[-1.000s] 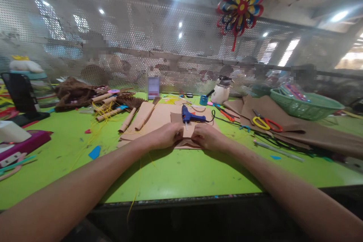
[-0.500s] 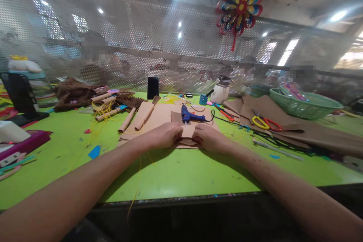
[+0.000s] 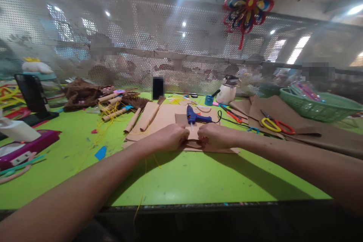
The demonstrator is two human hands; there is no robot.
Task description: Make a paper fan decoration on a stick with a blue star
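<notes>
Both my hands rest close together on a brown paper sheet (image 3: 167,115) in the middle of a green table (image 3: 184,174). My left hand (image 3: 171,137) and my right hand (image 3: 212,136) have curled fingers that pinch a small brown paper piece (image 3: 194,144) between them. The piece looks folded or rolled; its exact shape is hidden by my fingers. A blue glue gun (image 3: 195,117) lies on the sheet just beyond my hands, its black cord running right.
Rolled brown paper tubes (image 3: 133,120) lie left of the sheet. Yellow-and-red scissors (image 3: 276,125) rest on brown sheets at the right, beside a green basket (image 3: 317,107). A phone stand (image 3: 32,96) and a pink box (image 3: 25,147) stand at the left. A perforated screen runs behind the table.
My hands have drawn slightly closer together over the small paper piece. The camera has shifted a little, so the scene sits further right.
</notes>
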